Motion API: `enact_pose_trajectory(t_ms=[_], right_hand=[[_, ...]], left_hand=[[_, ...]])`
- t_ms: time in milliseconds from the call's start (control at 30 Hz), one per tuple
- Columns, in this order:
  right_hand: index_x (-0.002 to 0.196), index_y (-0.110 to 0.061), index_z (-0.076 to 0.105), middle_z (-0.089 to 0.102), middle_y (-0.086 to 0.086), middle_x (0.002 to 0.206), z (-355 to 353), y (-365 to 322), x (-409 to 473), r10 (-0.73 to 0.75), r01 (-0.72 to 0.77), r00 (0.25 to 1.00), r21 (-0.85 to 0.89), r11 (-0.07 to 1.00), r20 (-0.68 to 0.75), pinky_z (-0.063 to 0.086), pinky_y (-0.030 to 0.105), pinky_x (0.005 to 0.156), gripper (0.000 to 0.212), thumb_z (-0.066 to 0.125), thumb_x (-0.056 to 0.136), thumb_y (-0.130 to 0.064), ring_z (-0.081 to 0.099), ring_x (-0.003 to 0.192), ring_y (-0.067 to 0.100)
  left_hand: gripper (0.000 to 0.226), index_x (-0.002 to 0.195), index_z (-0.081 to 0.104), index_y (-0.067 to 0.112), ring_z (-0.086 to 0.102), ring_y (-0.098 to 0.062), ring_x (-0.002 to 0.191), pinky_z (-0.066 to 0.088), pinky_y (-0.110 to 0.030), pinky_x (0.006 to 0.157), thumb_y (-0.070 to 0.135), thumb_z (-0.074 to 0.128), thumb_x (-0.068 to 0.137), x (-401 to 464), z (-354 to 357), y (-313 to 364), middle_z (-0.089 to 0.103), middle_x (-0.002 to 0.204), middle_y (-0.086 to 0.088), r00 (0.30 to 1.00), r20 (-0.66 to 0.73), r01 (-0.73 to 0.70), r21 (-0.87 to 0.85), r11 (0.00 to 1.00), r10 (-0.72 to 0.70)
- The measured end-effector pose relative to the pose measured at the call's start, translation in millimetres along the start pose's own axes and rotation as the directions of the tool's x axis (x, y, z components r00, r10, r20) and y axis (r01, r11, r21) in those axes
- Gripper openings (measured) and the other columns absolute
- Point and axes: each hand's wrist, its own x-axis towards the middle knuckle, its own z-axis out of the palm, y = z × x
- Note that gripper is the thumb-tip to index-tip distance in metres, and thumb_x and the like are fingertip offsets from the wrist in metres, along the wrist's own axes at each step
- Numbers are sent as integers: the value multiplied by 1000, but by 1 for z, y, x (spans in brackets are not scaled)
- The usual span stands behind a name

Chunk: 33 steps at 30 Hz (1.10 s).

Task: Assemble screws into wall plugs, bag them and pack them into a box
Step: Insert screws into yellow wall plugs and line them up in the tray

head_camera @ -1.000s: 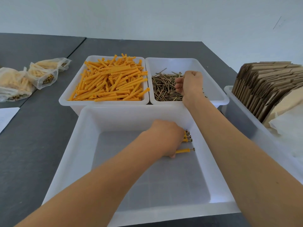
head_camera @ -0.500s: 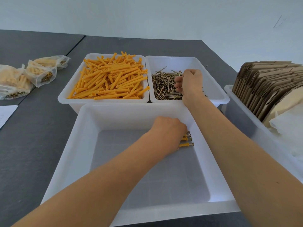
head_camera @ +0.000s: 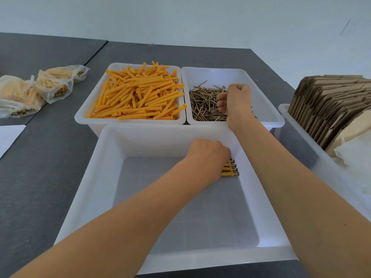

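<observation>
The left hand is curled over assembled plugs in the near tray; the right hand is clenched on screws. One screw should be separated before lifting.

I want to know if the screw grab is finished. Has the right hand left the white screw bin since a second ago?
No. The right hand stays curled over the brass screws, inside the white plastic screw bin.

orange wall plugs heaped, brass screws piled
</observation>
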Motion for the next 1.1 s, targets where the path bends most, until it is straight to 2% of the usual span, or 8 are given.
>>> enact_pose_trajectory(t_ms=[233, 367, 533, 833, 900, 967, 1033, 1100], right_hand=[[102, -16, 46, 61, 3, 67, 0, 0, 0, 0, 0, 1000, -9, 1000, 1, 42, 22, 44, 17, 34, 96, -5, 49, 43, 11], [104, -15, 46, 61, 4, 68, 1, 0, 0, 3, -3, 1000, -5, 1000, 7, 42, 22, 43, 17, 35, 96, -5, 49, 43, 11], [100, -16, 46, 61, 4, 69, 1, 0, 0, 2, -2, 1000, -10, 1000, 8, 42, 22, 43, 17, 35, 96, -5, 48, 43, 11], [101, -17, 47, 62, 4, 72, 1, 1, 2, 1, -1, 1000, -38, 999, 12, 43, 23, 45, 16, 36, 97, -6, 50, 45, 11], [102, -17, 47, 62, 4, 72, 1, 1, 1, -7, 8, 1000, -46, 999, 20, 42, 23, 45, 15, 36, 97, -7, 49, 45, 10], [101, -16, 46, 62, 4, 73, 1, 1, 0, -22, 24, 999, -60, 998, 30, 42, 22, 44, 14, 36, 97, -8, 49, 43, 10], [100, -15, 47, 62, 5, 74, 0, 2, 0, -45, 48, 998, -92, 995, 39, 42, 23, 45, 13, 37, 96, -8, 48, 43, 9], [98, -14, 49, 62, 3, 81, 0, 5, 0, -107, 111, 994, -194, 975, 32, 43, 24, 52, 11, 40, 95, -8, 51, 52, 9]], left_hand=[[28, 76, 42, 26, 39, -17, 66, 16, -25, 48, 31, 64, 93, 0, -1, 0, 33, 68, 5, 1000, -7, 17, -2, 1000, -17], [36, 69, 37, 26, 31, -13, 55, 16, -25, 48, 30, 64, 92, -1, -1, 0, 33, 68, 5, 1000, -5, 16, 6, 1000, -16], [39, 66, 35, 26, 31, -13, 55, 16, -25, 49, 32, 63, 92, -2, -1, 1, 35, 67, 5, 1000, -12, 18, 11, 1000, -18], [20, 86, 46, 25, 44, -19, 70, 18, -26, 50, 39, 60, 92, -2, -2, -1, 34, 70, 6, 999, -53, 0, -40, 999, -2], [21, 88, 47, 25, 44, -21, 71, 23, -27, 53, 43, 57, 93, -1, -7, -2, 35, 72, 6, 991, -135, -3, -92, 996, -10], [21, 85, 48, 25, 47, -21, 71, 29, -29, 58, 43, 51, 95, -1, -15, -6, 39, 71, 7, 959, -282, -2, -126, 992, -34], [22, 82, 51, 25, 53, -20, 69, 36, -30, 57, 40, 45, 97, -1, -24, -14, 45, 69, 7, 904, -418, 21, -159, 987, -86], [23, 86, 55, 24, 56, -18, 69, 41, -30, 56, 36, 41, 99, -1, -32, -24, 55, 73, 5, 838, -523, 62, -194, 979, -157]])
